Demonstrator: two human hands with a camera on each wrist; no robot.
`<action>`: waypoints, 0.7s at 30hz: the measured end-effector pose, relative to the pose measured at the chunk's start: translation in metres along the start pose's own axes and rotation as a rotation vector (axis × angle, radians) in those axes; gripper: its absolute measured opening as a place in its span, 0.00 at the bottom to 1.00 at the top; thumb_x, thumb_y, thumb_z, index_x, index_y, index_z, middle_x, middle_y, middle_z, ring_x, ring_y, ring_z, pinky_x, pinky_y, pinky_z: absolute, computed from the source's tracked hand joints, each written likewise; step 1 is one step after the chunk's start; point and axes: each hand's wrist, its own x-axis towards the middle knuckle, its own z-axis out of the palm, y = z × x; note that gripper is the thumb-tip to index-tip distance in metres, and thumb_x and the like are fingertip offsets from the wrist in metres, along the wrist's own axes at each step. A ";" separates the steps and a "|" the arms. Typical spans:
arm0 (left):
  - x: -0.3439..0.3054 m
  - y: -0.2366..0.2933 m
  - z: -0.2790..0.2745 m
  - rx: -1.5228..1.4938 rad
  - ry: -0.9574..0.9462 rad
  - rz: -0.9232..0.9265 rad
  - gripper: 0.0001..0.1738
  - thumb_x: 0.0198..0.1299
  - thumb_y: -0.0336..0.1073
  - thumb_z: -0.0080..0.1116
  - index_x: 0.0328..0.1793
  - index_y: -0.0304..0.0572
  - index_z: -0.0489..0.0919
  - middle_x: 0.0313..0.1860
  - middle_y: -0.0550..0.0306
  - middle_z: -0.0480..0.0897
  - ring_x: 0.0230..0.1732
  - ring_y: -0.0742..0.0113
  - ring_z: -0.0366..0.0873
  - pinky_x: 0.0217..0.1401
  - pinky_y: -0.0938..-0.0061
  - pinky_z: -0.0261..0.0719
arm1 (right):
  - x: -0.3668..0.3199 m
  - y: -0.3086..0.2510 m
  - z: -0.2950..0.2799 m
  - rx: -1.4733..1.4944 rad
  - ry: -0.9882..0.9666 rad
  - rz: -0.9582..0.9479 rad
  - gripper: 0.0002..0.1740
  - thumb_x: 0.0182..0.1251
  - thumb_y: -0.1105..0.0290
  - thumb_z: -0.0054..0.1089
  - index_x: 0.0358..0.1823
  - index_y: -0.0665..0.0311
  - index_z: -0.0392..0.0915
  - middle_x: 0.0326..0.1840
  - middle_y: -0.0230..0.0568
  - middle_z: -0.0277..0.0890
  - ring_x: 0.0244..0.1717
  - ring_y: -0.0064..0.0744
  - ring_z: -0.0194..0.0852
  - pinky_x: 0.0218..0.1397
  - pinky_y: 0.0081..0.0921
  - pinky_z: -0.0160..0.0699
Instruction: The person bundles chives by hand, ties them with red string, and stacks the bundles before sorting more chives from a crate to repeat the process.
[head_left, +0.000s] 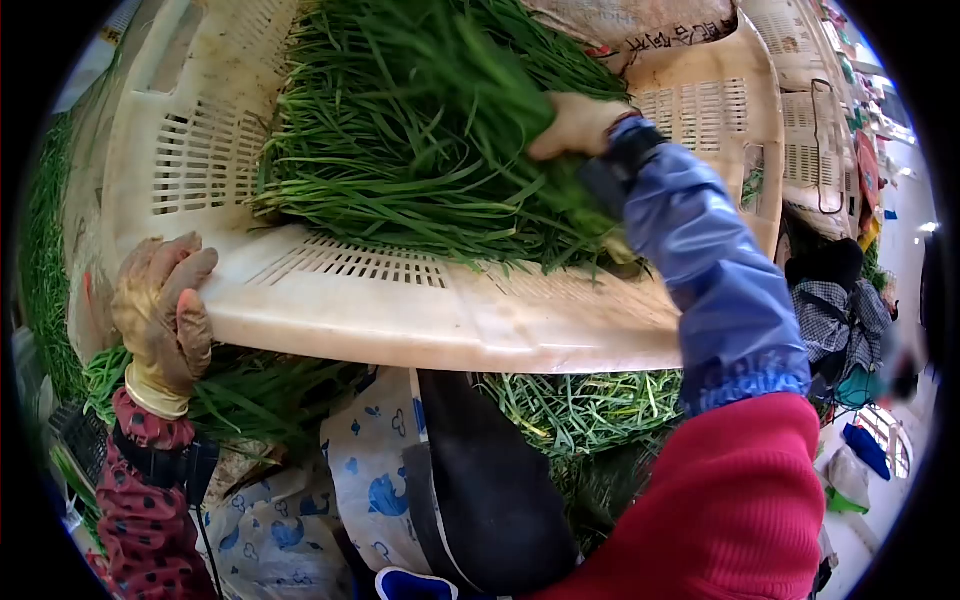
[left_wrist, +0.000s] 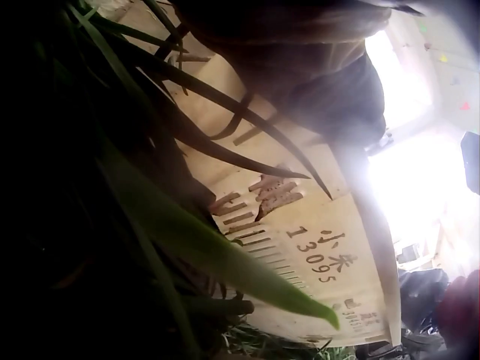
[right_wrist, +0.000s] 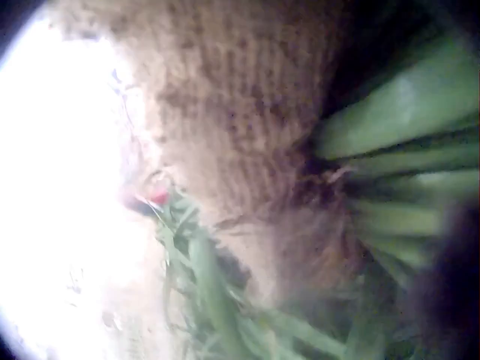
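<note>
A large off-white plastic crate [head_left: 420, 325] with slotted walls holds a thick layer of long green leafy stalks [head_left: 400, 150]. The gloved left hand [head_left: 165, 310] grips the crate's near left corner; in the left wrist view the glove [left_wrist: 300, 67] is dark above the crate's lettered outer wall [left_wrist: 307, 225]. Inside the crate at the right, the gloved right hand [head_left: 580, 125] holds a bunch of stalks, blurred in the head view. Close up in the right wrist view, the knit glove [right_wrist: 240, 112] lies against thick green stems [right_wrist: 405, 105]. Its fingertips are hidden.
A printed sack [head_left: 650, 22] lies at the crate's far edge. More cut greens [head_left: 590, 405] lie below the crate, beside the person's patterned apron [head_left: 375, 460]. Further crates [head_left: 810, 150] stand at the right, with a person in checked clothing [head_left: 840, 315] beyond. Greens also line the far left.
</note>
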 end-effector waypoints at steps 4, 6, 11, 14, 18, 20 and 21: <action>0.000 -0.001 0.001 -0.007 0.021 0.016 0.19 0.69 0.42 0.44 0.47 0.36 0.82 0.47 0.40 0.81 0.47 0.38 0.77 0.56 0.53 0.73 | 0.000 0.051 -0.085 0.110 -0.225 -0.085 0.34 0.64 0.55 0.64 0.65 0.70 0.69 0.53 0.49 0.82 0.49 0.31 0.82 0.53 0.27 0.81; 0.000 0.000 0.002 -0.002 0.039 0.022 0.19 0.68 0.42 0.44 0.46 0.36 0.82 0.46 0.41 0.81 0.46 0.39 0.77 0.54 0.53 0.73 | -0.008 0.066 -0.111 0.304 -0.396 -0.251 0.21 0.68 0.66 0.62 0.57 0.71 0.74 0.48 0.46 0.84 0.45 0.30 0.84 0.51 0.26 0.84; 0.002 0.002 0.000 -0.049 -0.003 -0.035 0.20 0.68 0.41 0.41 0.44 0.33 0.81 0.45 0.39 0.81 0.48 0.38 0.76 0.55 0.52 0.73 | 0.020 0.114 -0.094 0.342 -0.492 -0.486 0.21 0.68 0.61 0.63 0.55 0.68 0.77 0.49 0.39 0.81 0.43 0.25 0.78 0.49 0.22 0.78; 0.006 0.004 -0.001 -0.057 0.042 0.003 0.17 0.65 0.41 0.46 0.43 0.36 0.80 0.42 0.43 0.80 0.42 0.41 0.76 0.49 0.54 0.73 | -0.007 0.109 -0.046 0.357 -0.261 -0.354 0.23 0.67 0.59 0.64 0.56 0.67 0.76 0.50 0.36 0.79 0.42 0.24 0.77 0.47 0.23 0.78; 0.005 0.004 0.003 -0.033 0.102 0.004 0.13 0.63 0.40 0.48 0.41 0.40 0.80 0.39 0.47 0.79 0.39 0.43 0.75 0.46 0.54 0.72 | -0.067 0.065 -0.045 0.418 -0.038 -0.358 0.24 0.67 0.58 0.64 0.57 0.67 0.75 0.50 0.37 0.79 0.42 0.26 0.77 0.48 0.27 0.79; 0.004 0.003 0.005 -0.014 0.100 -0.012 0.13 0.62 0.40 0.48 0.41 0.41 0.80 0.38 0.47 0.79 0.39 0.44 0.75 0.46 0.54 0.72 | -0.112 0.034 -0.055 0.491 0.072 -0.404 0.25 0.67 0.57 0.64 0.57 0.68 0.75 0.50 0.37 0.78 0.42 0.27 0.77 0.48 0.28 0.79; 0.003 0.002 0.006 0.000 0.102 -0.020 0.13 0.62 0.40 0.48 0.40 0.41 0.80 0.38 0.48 0.79 0.39 0.44 0.75 0.45 0.54 0.73 | -0.137 0.018 -0.060 0.543 0.124 -0.436 0.25 0.67 0.57 0.64 0.57 0.68 0.75 0.50 0.37 0.78 0.42 0.27 0.77 0.48 0.29 0.79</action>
